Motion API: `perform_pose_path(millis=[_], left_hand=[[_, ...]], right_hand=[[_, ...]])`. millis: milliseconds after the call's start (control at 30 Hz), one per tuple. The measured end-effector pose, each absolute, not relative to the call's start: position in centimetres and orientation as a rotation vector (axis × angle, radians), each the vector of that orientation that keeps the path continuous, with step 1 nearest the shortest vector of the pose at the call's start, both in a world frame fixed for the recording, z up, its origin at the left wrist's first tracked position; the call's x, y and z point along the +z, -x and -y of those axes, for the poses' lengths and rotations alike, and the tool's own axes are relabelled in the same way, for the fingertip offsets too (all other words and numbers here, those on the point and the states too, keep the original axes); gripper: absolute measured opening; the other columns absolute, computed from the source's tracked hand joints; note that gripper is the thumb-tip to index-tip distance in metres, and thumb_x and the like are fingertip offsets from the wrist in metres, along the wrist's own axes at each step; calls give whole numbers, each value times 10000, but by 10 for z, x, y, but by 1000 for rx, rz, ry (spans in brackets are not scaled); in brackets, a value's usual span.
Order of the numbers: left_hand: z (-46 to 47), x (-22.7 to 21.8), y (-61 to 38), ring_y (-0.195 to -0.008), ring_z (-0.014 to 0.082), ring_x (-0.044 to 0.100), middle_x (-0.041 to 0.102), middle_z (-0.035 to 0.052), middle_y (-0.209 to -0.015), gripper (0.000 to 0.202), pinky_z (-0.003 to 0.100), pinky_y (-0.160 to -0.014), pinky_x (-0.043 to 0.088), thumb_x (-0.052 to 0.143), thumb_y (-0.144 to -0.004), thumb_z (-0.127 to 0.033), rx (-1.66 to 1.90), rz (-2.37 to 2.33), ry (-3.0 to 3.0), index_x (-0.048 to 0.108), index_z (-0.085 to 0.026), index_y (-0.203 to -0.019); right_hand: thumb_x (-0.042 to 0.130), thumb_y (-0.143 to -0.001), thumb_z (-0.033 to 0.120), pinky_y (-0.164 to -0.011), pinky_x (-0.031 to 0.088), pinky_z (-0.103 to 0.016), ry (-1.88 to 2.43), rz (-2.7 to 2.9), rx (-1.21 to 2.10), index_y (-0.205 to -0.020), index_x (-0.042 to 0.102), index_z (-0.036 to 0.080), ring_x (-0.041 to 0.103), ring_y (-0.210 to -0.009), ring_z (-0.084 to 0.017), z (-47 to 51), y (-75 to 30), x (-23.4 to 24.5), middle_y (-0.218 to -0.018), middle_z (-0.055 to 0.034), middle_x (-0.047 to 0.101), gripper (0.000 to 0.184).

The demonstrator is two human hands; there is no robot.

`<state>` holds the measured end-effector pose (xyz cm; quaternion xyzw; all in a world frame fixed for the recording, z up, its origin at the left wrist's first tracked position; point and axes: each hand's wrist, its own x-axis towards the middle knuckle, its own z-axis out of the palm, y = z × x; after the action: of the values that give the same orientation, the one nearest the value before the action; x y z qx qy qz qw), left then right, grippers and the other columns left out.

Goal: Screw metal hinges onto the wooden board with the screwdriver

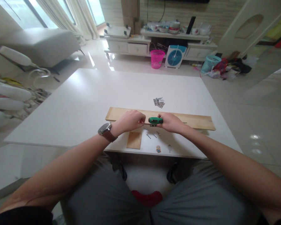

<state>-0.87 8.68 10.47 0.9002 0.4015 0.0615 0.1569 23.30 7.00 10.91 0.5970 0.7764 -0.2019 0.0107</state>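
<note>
A long wooden plank (194, 121) lies across the white table (84, 103) in front of me. My right hand (172, 122) is closed round a green-handled screwdriver (155, 120), held sideways over the plank's near edge. My left hand (131, 121), with a watch on the wrist, is curled in a pinch at the tool's tip; what its fingers hold is hidden. A small metal piece sits just under the screwdriver. Several loose screws (151, 135) lie on the table below my hands.
A small wooden square (134, 140) lies near the table's front edge, with a little yellow figure (158, 149) beside it. Metal hinges (159, 102) sit beyond the plank. On the floor behind are a pink basket (157, 58), a blue fan (175, 56) and a teal basket (210, 63).
</note>
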Motion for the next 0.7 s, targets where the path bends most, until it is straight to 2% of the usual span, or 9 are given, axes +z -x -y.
perform_pose_path(millis=[200,367,500,633,700], left_hand=[[-79,99,-6,-803,209,675,769,68,-893,115,291,-662,393,643,-861,-238,212,-1197,-2525,741,-192,-901],[-78,96,-11,-842,210,668,761,68,-944,135,287,-674,398,693,-891,-300,309,-1171,-2477,709,-180,-951],[-81,96,-12,-776,176,640,742,58,-879,103,274,-665,406,719,-883,-265,368,-1093,-2431,719,-165,-862],[-81,101,-11,-632,116,619,712,17,-744,105,244,-630,448,671,-918,-221,488,-994,-2167,742,-155,-876],[-79,106,-10,-596,100,633,726,17,-756,105,224,-598,481,669,-927,-232,528,-931,-1963,722,-146,-900]], right_hand=[[752,-877,323,-631,293,-276,-1848,-2437,-588,-962,692,208,641,-840,-199,-70,-232,109,-970,-74,770,156],[731,-906,349,-656,294,-270,-1807,-2486,-575,-876,698,208,647,-875,-197,-66,-230,113,-974,-75,772,148],[718,-907,345,-648,288,-271,-1823,-2512,-588,-844,705,200,630,-825,-184,-63,-230,119,-890,-59,754,159],[697,-861,269,-664,323,-263,-1819,-2623,-926,-797,714,178,579,-745,-152,-61,-235,129,-746,-7,668,113],[692,-819,266,-656,327,-266,-1846,-2677,-1150,-751,684,168,523,-693,-136,-59,-238,134,-681,20,592,119]])
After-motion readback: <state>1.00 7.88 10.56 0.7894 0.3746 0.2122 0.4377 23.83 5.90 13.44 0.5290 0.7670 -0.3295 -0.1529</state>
